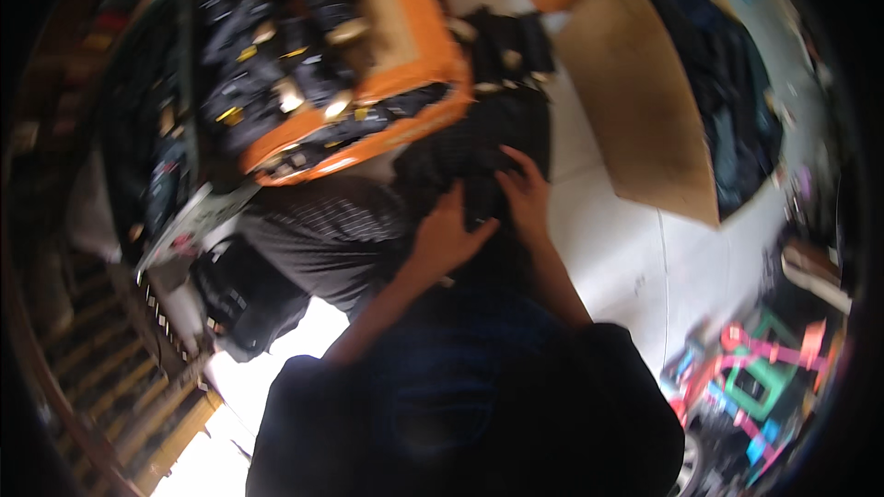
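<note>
My left hand (449,235) rests on black cloth (451,152) in my lap, its thumb and a finger stretched apart. To its right is my right hand (525,195), fingers spread over the same dark cloth. Both hands are open and touch the cloth; blur and the dark fabric hide the exact fingertip contact. Just beyond them lies a black bundle (511,46) with pale tan pieces on it. An orange package (414,28) ahead to the left carries several black bundles (276,55) with yellow and tan bits.
An open cardboard box (635,92) holding dark cloth (727,101) stands at the right on a pale floor (626,267). Colourful plastic items (755,368) lie at the lower right. A dark container (147,120) and a slatted wooden piece (120,387) are at the left.
</note>
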Motion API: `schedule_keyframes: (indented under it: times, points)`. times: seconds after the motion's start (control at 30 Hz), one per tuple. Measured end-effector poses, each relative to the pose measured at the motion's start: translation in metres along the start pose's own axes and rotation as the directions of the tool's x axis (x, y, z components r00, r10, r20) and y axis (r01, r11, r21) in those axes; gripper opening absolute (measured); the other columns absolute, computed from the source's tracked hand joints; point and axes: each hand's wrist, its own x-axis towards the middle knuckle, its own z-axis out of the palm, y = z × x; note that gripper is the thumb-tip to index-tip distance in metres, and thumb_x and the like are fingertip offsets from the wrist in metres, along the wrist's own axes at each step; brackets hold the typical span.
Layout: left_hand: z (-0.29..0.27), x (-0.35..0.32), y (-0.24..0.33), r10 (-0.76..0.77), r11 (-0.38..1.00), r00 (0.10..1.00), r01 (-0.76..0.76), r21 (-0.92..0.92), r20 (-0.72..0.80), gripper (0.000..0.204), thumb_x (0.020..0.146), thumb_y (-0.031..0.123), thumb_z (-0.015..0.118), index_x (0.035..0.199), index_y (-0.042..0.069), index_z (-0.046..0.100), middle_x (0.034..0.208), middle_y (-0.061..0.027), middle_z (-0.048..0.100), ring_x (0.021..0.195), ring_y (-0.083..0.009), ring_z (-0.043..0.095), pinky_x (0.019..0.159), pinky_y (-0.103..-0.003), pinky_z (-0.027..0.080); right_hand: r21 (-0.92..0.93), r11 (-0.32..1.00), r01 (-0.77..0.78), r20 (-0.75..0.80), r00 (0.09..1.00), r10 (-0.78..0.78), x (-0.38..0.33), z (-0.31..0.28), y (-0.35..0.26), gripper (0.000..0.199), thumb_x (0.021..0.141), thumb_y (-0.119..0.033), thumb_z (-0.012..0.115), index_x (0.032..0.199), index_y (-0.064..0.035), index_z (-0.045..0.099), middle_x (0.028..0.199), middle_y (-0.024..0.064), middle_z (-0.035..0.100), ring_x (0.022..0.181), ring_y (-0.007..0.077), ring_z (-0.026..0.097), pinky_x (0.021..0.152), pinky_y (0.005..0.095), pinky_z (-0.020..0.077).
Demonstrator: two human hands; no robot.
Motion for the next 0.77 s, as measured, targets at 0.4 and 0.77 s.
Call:
schedule_keyframes:
  times: [0.4, 0.77]
  points:
    - [-0.013, -0.012, 0.001, -0.126, 0.988, 0.983, 0.136, -0.069, 0.135, 0.091, 0.081, 0.053, 0.067, 0.145, -0.002, 0.032, 0.129, -0.0301, 0.051, 0.112, -0.0452, 0.058, 0.096, -0.047, 0.047, -0.278, 0.961, -0.009, -0.168, 0.985, -0.039, -0.007, 0.020, 0.007, 0.025, 0.092, -0.002, 0.059, 0.116, 0.0021, 0.061, 0.110, 0.0121, 0.064, 0.105, 0.0185, 0.060, 0.092, 0.0303, 0.0466]
    - [0.014, -0.028, -0.031, -0.167, 0.900, 0.980, 0.195, -0.389, 0.103, 0.086, 0.086, 0.057, 0.063, 0.144, 0.001, 0.033, 0.140, -0.0219, 0.048, 0.125, -0.0407, 0.050, 0.104, -0.045, 0.041, -0.201, 0.980, 0.002, -0.068, 0.998, -0.016, -0.039, 0.012, 0.025, 0.030, 0.094, -0.007, 0.055, 0.123, -0.0017, 0.059, 0.120, 0.0136, 0.061, 0.114, 0.0216, 0.056, 0.099, 0.0309, 0.0420]
